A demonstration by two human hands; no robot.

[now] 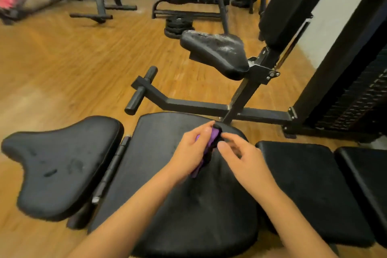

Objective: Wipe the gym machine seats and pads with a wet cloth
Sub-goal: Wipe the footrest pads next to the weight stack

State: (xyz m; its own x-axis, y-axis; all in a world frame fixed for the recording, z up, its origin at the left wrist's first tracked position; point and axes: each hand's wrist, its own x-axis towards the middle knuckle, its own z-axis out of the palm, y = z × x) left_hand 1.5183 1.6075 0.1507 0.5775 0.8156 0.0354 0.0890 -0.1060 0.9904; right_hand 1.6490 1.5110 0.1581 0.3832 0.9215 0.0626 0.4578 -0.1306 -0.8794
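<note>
Head view: the cloth (214,135), purple with dark edging, hangs bunched in the left hand (188,151), whose fingers curl round it above the far right part of the middle bench pad (178,205), near that pad's far edge. The right hand (240,154) sits just beside it with its fingertips (222,145) at the cloth's dark edge. I cannot tell whether they pinch it or only touch it.

The cloth looks light, soft and limp, likely damp, so it should drape and bunch rather than hold a shape. It is probably best folded into a flat wad under the palm. The pad's smooth black cover probably lets it slide easily.
</note>
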